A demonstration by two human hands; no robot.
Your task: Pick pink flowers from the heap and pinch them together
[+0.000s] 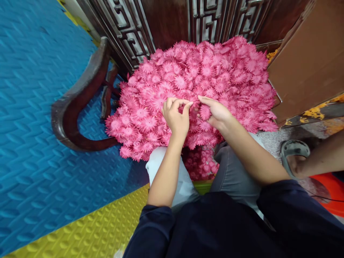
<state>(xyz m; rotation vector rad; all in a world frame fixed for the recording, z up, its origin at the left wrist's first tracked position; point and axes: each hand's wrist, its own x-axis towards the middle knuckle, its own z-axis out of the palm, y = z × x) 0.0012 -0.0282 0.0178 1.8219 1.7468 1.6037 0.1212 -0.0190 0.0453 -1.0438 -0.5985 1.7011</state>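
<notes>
A large heap of pink flowers [180, 82] spreads in front of me, reaching up to my knees. Over its middle, my left hand [177, 116] is closed, thumb and index fingertip pinched together; what lies between them is too small to name. Just to the right, my right hand [215, 111] has a single pink flower [205, 112] held in its curled lower fingers, while its index finger points toward the left fingertips. Between my legs, more pink flowers [206, 163] show below the heap.
A dark curved wooden armrest [66, 114] stands left of the heap, over blue matting [34, 125]. Carved dark panels [168, 21] rise behind. Cardboard [309, 61] leans at the right, near another person's sandalled foot [295, 161] and a red object [329, 190].
</notes>
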